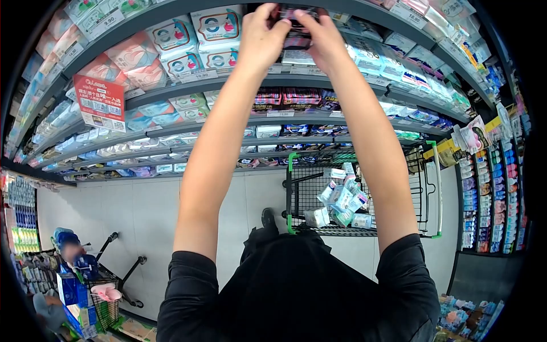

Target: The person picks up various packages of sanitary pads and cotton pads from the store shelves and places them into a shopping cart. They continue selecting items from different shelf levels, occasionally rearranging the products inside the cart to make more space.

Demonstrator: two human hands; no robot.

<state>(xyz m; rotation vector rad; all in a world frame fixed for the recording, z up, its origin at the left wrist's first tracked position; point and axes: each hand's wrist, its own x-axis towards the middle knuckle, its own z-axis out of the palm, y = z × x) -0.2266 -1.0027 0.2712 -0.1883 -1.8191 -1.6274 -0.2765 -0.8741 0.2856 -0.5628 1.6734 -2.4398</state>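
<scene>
Both my arms reach up to the shelf at the top of the head view. My left hand (263,37) and my right hand (323,39) are closed round the two sides of a dark package (297,35) with pink marks. Its top lies partly behind my fingers, and its print is too small to read. Left of my hands stand stacked white packs (217,25) with teal and red print. To their right are rows of light blue and white packs (373,57). Pink and black packs (302,97) fill the shelf below.
A wire shopping cart (305,196) with green corners stands below the shelves, with several small packs (342,198) inside. A red sign (101,104) hangs from a shelf edge. At lower left, a person in blue (85,267) is by another cart (105,302).
</scene>
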